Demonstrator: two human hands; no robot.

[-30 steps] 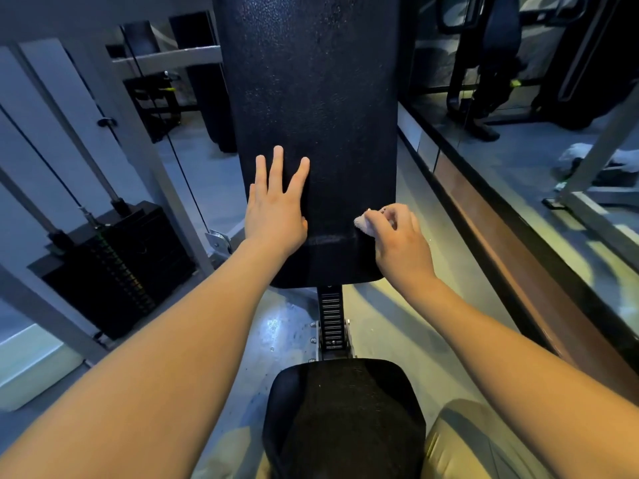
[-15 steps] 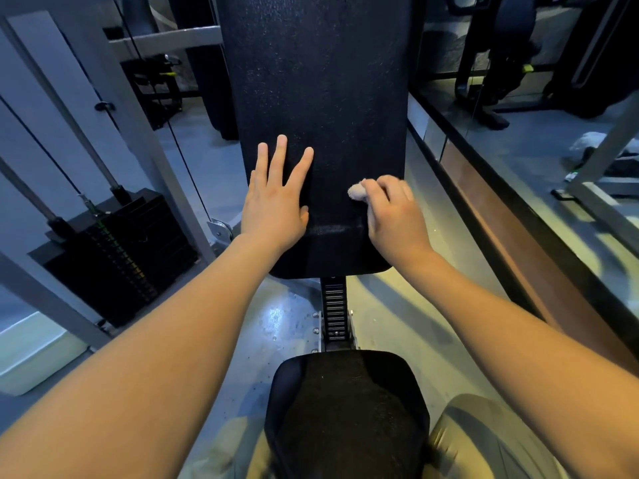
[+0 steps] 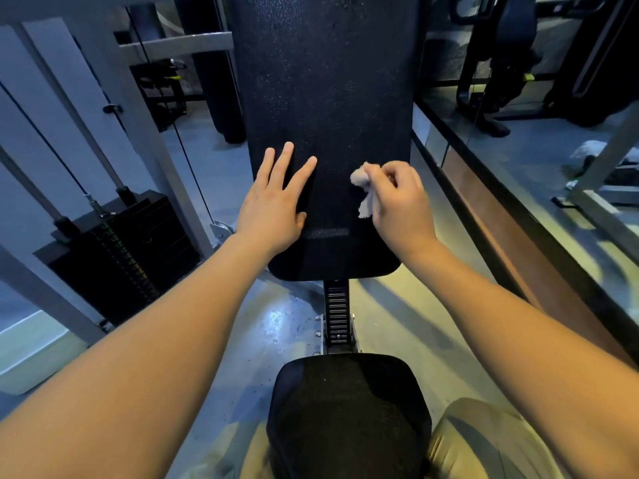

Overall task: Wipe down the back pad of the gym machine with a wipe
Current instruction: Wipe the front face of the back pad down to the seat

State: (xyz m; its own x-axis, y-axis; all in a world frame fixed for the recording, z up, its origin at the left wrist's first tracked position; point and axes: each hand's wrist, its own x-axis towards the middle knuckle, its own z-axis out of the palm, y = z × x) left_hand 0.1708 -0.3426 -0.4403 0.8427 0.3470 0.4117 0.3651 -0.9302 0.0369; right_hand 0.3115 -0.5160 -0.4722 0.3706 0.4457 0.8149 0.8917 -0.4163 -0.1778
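The tall black back pad (image 3: 328,98) of the gym machine stands upright straight ahead of me. My left hand (image 3: 273,205) lies flat on its lower left part, fingers straight and spread. My right hand (image 3: 397,202) is over the pad's lower right part and pinches a small crumpled white wipe (image 3: 363,188) between thumb and fingers. A tail of the wipe hangs down below the fingers. Whether the wipe touches the pad I cannot tell.
The black seat pad (image 3: 345,409) is right below me, joined to the back pad by a notched post (image 3: 337,309). A weight stack (image 3: 121,254) with cables and grey frame bars stands on the left. A mirror wall with a low ledge (image 3: 518,219) runs along the right.
My right hand has moved up the pad's right side and loosened from a fist into a pinch, so more of the wipe shows. My left hand stays flat in the same place.
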